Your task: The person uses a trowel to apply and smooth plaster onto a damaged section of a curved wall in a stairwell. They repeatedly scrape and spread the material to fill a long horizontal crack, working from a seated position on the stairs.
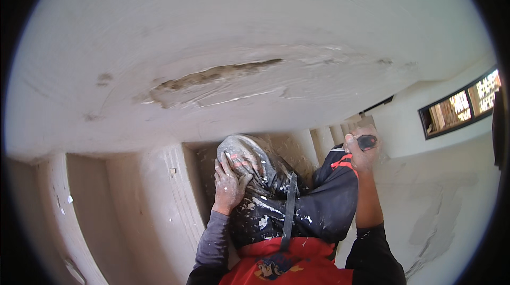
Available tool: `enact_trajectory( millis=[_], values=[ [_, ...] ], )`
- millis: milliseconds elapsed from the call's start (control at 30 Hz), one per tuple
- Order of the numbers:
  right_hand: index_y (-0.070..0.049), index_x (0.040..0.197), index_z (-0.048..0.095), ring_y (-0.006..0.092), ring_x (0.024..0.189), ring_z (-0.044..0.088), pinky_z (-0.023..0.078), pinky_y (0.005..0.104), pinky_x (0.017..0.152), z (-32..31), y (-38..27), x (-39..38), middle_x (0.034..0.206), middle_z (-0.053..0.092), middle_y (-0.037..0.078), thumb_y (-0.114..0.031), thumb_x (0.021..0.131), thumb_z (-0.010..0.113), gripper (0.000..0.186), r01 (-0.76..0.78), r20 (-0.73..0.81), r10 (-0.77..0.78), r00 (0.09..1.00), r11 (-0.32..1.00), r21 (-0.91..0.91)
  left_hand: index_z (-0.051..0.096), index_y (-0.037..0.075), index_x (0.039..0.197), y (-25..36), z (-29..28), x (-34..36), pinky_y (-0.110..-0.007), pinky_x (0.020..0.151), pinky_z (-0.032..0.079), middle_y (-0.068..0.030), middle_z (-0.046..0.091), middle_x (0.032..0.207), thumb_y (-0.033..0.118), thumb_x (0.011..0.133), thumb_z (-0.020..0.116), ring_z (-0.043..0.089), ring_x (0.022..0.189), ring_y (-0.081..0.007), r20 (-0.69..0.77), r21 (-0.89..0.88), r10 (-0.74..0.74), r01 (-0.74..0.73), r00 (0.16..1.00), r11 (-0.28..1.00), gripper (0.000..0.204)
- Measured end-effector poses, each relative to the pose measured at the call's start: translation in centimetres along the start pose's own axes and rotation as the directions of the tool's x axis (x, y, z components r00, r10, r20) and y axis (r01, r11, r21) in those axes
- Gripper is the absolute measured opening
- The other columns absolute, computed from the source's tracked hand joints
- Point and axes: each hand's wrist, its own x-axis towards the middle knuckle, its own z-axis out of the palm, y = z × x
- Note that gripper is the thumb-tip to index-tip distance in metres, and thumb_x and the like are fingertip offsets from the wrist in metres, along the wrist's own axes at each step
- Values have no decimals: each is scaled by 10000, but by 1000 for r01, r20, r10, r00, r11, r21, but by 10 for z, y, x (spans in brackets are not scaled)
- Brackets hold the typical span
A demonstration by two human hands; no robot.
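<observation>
My left hand (228, 185), dusty with white, lies open on my bent left knee (237, 147), its fingers stretched over the stained dark trousers. Off to the right, above my other knee, my right hand (364, 152) is closed round the rounded black handle (366, 142) of a hand tool. What the tool's working end looks like I cannot make out clearly. In front of me rises a pale plastered wall (255, 14). Across it runs a long rough brown patch (212, 76) with ridged, smeared plaster along its lower side. Neither hand touches that patch.
Plaster-spattered stair steps (79, 221) descend on the left, and more narrow steps (324, 141) lie beyond my knees. A dark-framed window (459, 108) is set in the right wall. Below it the lower wall (430, 200) shows a grey damp-looking patch and a crack.
</observation>
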Motion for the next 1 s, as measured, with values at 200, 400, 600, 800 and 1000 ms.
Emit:
enact_trajectory(
  millis=[200, 400, 600, 800, 1000],
  values=[
    [-40, 708, 536, 68, 596, 493, 395, 236, 531, -28, 30, -28, 702, 523, 10, 41, 727, 691, 175, -96, -16, 96, 995, 995, 1, 45, -118, 1410, -9, 15, -2, -527, 1038, 306, -423, 208, 1350, 438, 804, 675, 325, 1217, -555, -68, 57, 94, -90, 993, 994, 1036],
    [-42, 668, 505, 59, 565, 411, 355, 235, 532, -35, 46, -52, 634, 479, -12, 5, 721, 690, 198, -194, -25, 196, 980, 978, 73, 34, -136, 1401, -6, 15, 2, -504, 1058, 285, -413, 203, 1346, 382, 802, 699, 300, 1237, -530, -70, 78, 123, -117, 990, 990, 1035],
    [-45, 674, 505, 62, 548, 375, 349, 245, 515, -52, 52, -63, 580, 435, -25, -36, 734, 703, 207, -181, -20, 182, 983, 983, 40, 48, -126, 1409, 0, 20, -2, -487, 1068, 267, -388, 214, 1349, 337, 795, 715, 293, 1247, -502, -151, 190, 115, -85, 982, 978, 1018],
    [-30, 691, 504, 80, 549, 390, 375, 261, 519, -59, 52, -72, 570, 446, 6, -66, 747, 705, 211, -179, -71, 178, 981, 984, -5, 61, -127, 1406, 47, 10, -2, -506, 1061, 265, -401, 216, 1342, 330, 795, 710, 305, 1234, -518, -99, 245, 226, -196, 969, 950, 1002],
    [-17, 717, 513, 95, 542, 416, 399, 265, 526, -63, 51, -79, 579, 479, 44, -65, 752, 711, 207, -169, -81, 168, 982, 986, -3, 139, -61, 1428, 96, 50, 0, -537, 1057, 266, -403, 203, 1374, 323, 826, 676, 269, 1260, -551, 47, 179, 351, -353, 935, 918, 894]
  ],
)
